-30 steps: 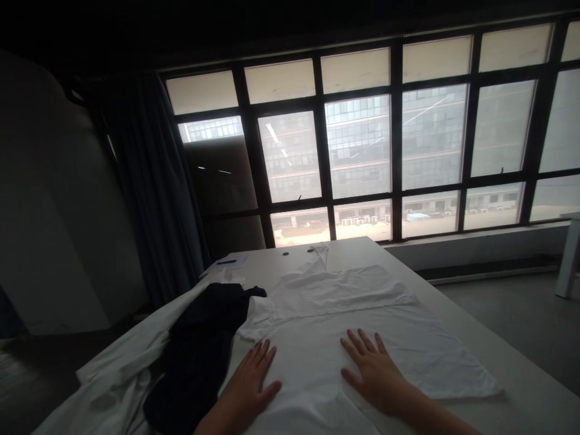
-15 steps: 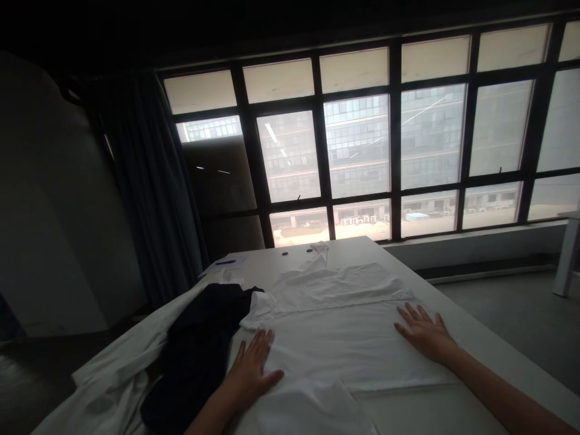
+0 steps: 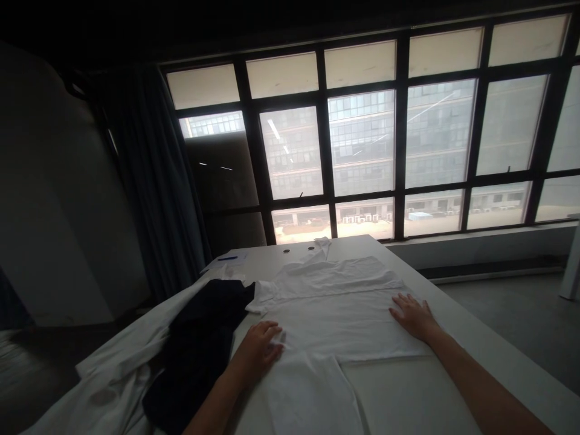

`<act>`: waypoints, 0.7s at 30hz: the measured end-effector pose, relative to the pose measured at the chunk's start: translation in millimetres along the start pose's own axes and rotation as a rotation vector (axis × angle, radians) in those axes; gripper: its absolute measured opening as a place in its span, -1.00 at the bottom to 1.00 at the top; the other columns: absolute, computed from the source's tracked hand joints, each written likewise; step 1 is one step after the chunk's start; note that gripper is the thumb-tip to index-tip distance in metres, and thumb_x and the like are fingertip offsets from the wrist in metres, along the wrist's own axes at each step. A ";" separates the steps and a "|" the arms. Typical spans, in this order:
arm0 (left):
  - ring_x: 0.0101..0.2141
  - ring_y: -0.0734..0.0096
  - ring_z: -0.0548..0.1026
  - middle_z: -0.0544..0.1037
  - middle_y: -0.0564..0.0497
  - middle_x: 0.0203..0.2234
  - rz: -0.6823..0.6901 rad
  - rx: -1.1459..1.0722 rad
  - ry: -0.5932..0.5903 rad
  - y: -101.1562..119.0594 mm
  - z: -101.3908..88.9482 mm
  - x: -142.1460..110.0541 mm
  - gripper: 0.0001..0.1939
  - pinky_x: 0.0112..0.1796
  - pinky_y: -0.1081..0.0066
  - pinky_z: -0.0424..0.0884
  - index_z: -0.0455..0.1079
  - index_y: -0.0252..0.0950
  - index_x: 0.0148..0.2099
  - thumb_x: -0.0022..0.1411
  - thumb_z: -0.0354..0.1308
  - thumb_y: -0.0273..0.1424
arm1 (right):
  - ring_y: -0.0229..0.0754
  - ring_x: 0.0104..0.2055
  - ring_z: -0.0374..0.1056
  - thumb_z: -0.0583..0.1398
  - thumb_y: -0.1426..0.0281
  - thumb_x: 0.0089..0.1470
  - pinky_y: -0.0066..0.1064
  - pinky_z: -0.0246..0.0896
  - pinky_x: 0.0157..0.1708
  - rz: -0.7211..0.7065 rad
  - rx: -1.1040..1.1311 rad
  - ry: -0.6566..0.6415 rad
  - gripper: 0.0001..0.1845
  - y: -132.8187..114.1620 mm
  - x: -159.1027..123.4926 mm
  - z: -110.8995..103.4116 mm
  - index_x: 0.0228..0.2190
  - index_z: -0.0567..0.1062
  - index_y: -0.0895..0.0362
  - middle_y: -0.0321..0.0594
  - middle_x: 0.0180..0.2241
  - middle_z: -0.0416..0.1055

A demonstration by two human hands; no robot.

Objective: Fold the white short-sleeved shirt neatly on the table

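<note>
My left hand rests with curled fingers on the near left part of a white shirt, beside a dark navy garment. My right hand lies flat at the shirt's right edge, with spread fingers and nothing held. The shirt lies flat, its upper part folded over, and a white sleeve extends towards me. A white cloth lies crumpled under and left of the navy garment.
All of this lies on a long white table, with a sheet of paper and a blue pen at its far end. Large dark-framed windows stand behind it, a dark curtain hangs left, and the grey floor lies right.
My right hand has moved outwards and farther away, and the shirt's right side now ends nearer the middle. My left hand has curled slightly. The view has shifted a little.
</note>
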State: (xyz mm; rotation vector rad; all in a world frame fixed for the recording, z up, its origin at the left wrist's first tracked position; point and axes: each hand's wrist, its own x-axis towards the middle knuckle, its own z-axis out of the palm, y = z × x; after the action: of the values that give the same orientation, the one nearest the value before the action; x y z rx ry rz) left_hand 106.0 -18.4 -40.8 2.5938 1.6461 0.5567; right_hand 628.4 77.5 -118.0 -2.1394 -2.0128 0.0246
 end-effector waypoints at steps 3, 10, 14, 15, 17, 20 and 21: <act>-0.08 0.18 0.48 0.55 -0.01 -0.14 0.065 -0.117 -0.093 50.8 -25.2 -3.8 -0.81 0.02 0.25 0.34 0.52 -0.11 -0.11 0.25 0.21 -0.23 | 0.13 0.34 0.00 0.03 0.22 0.19 0.20 -0.22 0.27 -0.078 0.061 0.124 -0.48 -16.6 -12.3 -19.3 0.14 0.40 0.07 -0.05 0.28 0.18; 0.08 -0.02 0.38 0.40 0.00 0.11 0.308 -0.246 -0.658 126.2 -3.7 -27.1 -0.56 0.07 0.04 0.34 0.48 0.08 0.05 0.14 0.35 -0.41 | -0.24 -0.36 0.33 0.08 0.24 0.17 -0.44 0.24 -0.30 -0.468 0.525 -0.070 -0.70 -136.5 -68.1 -72.6 -0.29 0.53 0.16 -0.23 -0.39 0.47; 0.16 -0.22 0.28 0.32 -0.10 0.18 0.256 -0.086 -0.672 122.3 35.9 -35.4 -0.62 0.04 -0.23 0.29 0.42 0.10 0.12 0.29 0.20 -0.38 | -0.35 -0.44 0.24 0.16 0.27 0.12 -0.57 0.10 -0.45 -0.722 0.787 -0.393 -0.75 -195.8 -123.0 -83.1 -0.29 0.53 0.18 -0.31 -0.44 0.44; 0.16 -0.22 0.27 0.30 -0.11 0.19 0.253 -0.066 -0.674 120.0 42.0 -35.8 -0.60 0.05 -0.25 0.27 0.39 0.10 0.15 0.31 0.17 -0.40 | -0.36 -0.44 0.24 0.18 0.28 0.10 -0.58 0.08 -0.45 -0.779 0.776 -0.444 -0.77 -203.4 -134.5 -83.9 -0.29 0.53 0.16 -0.33 -0.44 0.45; 0.18 -0.24 0.25 0.25 -0.14 0.23 0.215 -0.018 -0.674 117.0 46.0 -35.0 -0.54 0.07 -0.34 0.21 0.33 0.09 0.20 0.32 0.13 -0.45 | -0.36 -0.44 0.25 0.23 0.26 0.04 -0.58 0.07 -0.43 -0.844 0.690 -0.485 -0.77 -210.0 -149.5 -83.2 -0.28 0.54 0.13 -0.35 -0.42 0.46; 0.20 -0.27 0.22 0.23 -0.18 0.24 0.172 -0.007 -0.692 116.4 32.9 -31.7 -0.51 0.05 -0.48 0.11 0.30 0.03 0.21 0.29 0.13 -0.48 | -0.33 -0.44 0.25 0.33 0.21 -0.11 -0.54 0.05 -0.44 -0.823 0.483 -0.525 -0.68 -205.1 -150.1 -77.8 -0.29 0.56 0.10 -0.35 -0.41 0.46; 0.19 -0.24 0.23 0.24 -0.16 0.22 0.182 -0.029 -0.696 116.3 25.3 -30.5 -0.52 0.06 -0.47 0.10 0.32 0.01 0.18 0.25 0.17 -0.47 | -0.31 -0.42 0.25 0.35 0.20 -0.15 -0.53 0.04 -0.44 -0.810 0.426 -0.539 -0.65 -201.4 -146.0 -75.9 -0.29 0.57 0.09 -0.35 -0.41 0.45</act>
State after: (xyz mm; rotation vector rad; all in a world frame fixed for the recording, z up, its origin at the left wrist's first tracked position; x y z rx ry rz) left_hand 203.6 -92.5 -49.5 2.4946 1.1651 -0.3035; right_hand 430.9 -67.2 -30.2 -1.0238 -2.6954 0.8834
